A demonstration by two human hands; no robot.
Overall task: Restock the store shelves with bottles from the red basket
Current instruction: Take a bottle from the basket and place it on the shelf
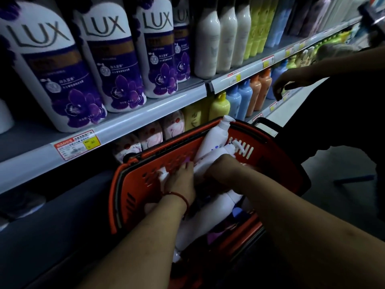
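Shelved LUX bottles above red basket; right hand seemingly grips white bottle; left hand, hold unclear

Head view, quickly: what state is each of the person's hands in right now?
Left hand: on a pump bottle; grip cannot be told.
Right hand: closed round a white bottle.

One head-worn wide-angle camera looks forward and down, close over the red basket, shelves apparently on its left.
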